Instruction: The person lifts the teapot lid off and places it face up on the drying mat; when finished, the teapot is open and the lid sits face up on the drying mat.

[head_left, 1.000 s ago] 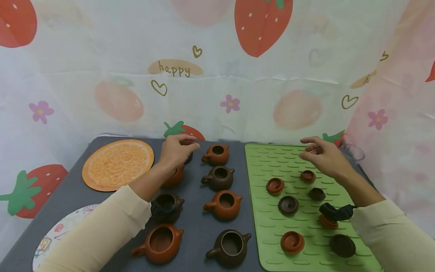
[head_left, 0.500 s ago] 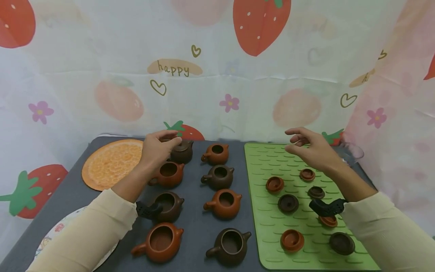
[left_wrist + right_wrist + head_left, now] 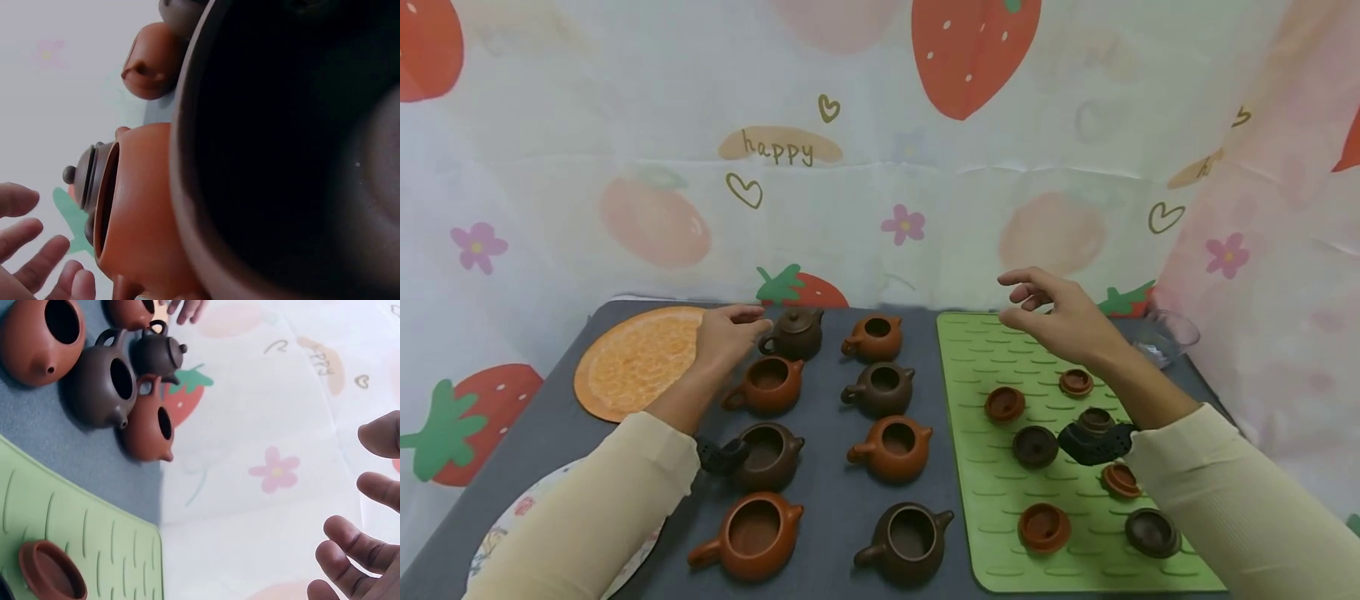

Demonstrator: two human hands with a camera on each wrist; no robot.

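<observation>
My left hand (image 3: 721, 343) is beside the dark brown lidded teapot (image 3: 797, 333) at the back left; its fingers (image 3: 37, 262) hold nothing in the left wrist view and look apart from the pot. Nearer me in that column are lidless pots: an orange-brown teapot (image 3: 770, 385), a dark teapot (image 3: 767, 457) and an orange-brown teapot (image 3: 752, 533). Over the back of the green mat (image 3: 992, 350) hovers my right hand (image 3: 1060, 321), fingers loosely bent and holding nothing. Several small teapot lids, among them a reddish lid (image 3: 1004, 404) and a dark lid (image 3: 1035, 447), lie on the mat.
A second column of several lidless teapots, such as the dark teapot (image 3: 880, 389), stands mid-table. At left lie an orange round mat (image 3: 636, 367) and a patterned round mat (image 3: 505, 525). A clear bowl (image 3: 1165, 337) is at the back right. A printed curtain (image 3: 865, 183) hangs behind.
My left hand has drawn back leftward from above the dark teapot, which now shows its lid in place. My right hand has moved leftward over the mat.
</observation>
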